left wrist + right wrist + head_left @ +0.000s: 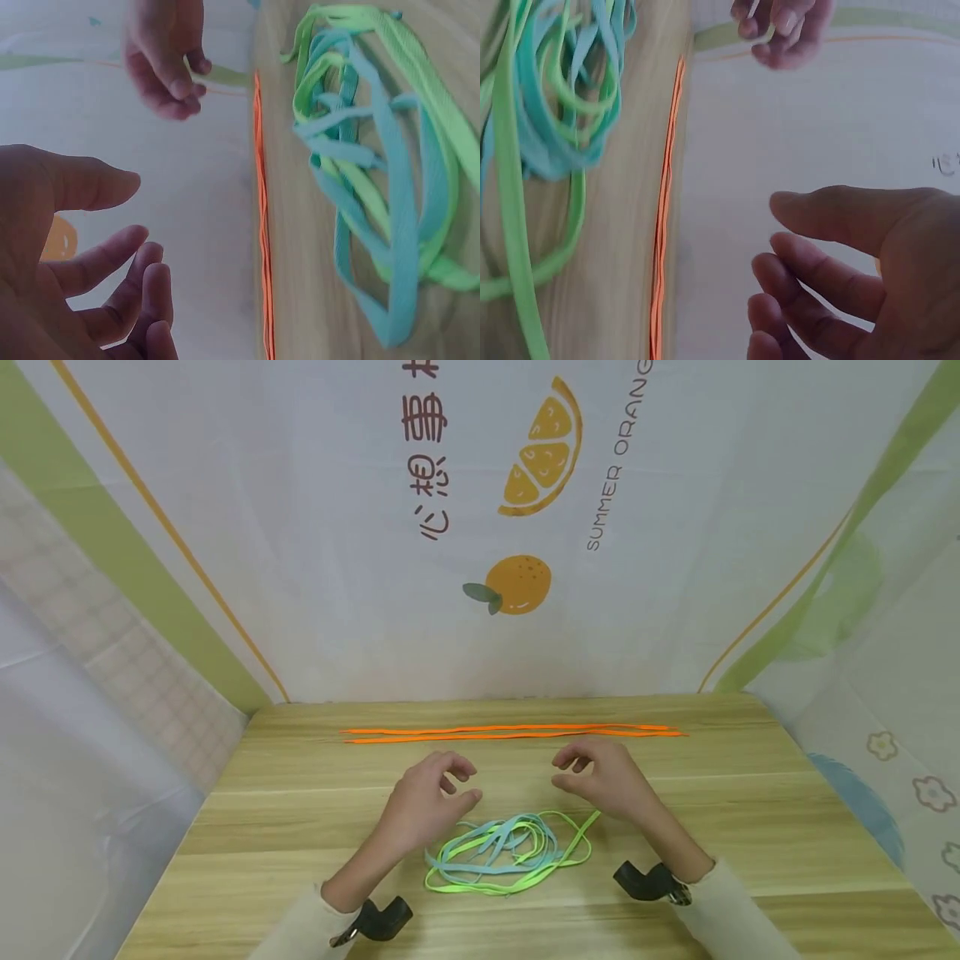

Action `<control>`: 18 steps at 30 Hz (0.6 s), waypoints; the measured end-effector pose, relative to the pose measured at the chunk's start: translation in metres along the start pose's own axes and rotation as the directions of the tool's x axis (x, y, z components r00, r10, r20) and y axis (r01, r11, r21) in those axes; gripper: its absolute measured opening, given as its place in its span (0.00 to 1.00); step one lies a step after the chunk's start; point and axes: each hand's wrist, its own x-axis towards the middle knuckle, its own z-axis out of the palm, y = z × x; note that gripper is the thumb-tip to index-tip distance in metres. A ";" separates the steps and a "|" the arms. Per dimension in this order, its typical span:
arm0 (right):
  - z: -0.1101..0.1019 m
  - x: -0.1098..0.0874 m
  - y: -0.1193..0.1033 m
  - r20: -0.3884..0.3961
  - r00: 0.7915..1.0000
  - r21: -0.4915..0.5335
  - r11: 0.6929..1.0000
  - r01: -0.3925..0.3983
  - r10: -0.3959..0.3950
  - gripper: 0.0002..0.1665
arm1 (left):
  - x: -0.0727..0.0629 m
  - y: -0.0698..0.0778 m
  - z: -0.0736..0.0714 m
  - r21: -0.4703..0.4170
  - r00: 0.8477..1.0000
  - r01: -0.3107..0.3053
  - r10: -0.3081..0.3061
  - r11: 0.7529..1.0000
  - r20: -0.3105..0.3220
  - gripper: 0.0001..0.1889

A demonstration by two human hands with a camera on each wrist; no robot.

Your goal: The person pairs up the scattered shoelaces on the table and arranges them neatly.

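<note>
your left hand (429, 797) and right hand (609, 781) curve loose, empty fingers; tugging overlapping, flat blue-and-green fabric laces (394, 172) risks knots.

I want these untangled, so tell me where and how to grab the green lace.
Pinch the green lace on the straight stretch reaching out toward the right hand, probably best from above on the right. That outer stretch lies clear of the blue lace, while much of the green loops among it. It looks thin and flat, so a light pinch should suit.
</note>
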 end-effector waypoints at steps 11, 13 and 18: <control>0.034 0.001 -0.017 0.220 0.970 0.008 0.995 0.102 -0.101 0.09 | -0.009 -0.005 0.025 0.098 0.974 -0.098 0.075 0.990 0.215 0.07; 0.039 0.001 -0.019 0.251 0.963 -0.007 0.995 0.100 -0.095 0.10 | -0.010 -0.006 0.028 0.107 0.965 -0.114 0.085 0.988 0.248 0.09; 0.049 0.000 -0.021 0.303 0.949 -0.030 0.995 0.100 -0.086 0.13 | -0.014 -0.006 0.033 0.116 0.954 -0.124 0.086 0.985 0.287 0.11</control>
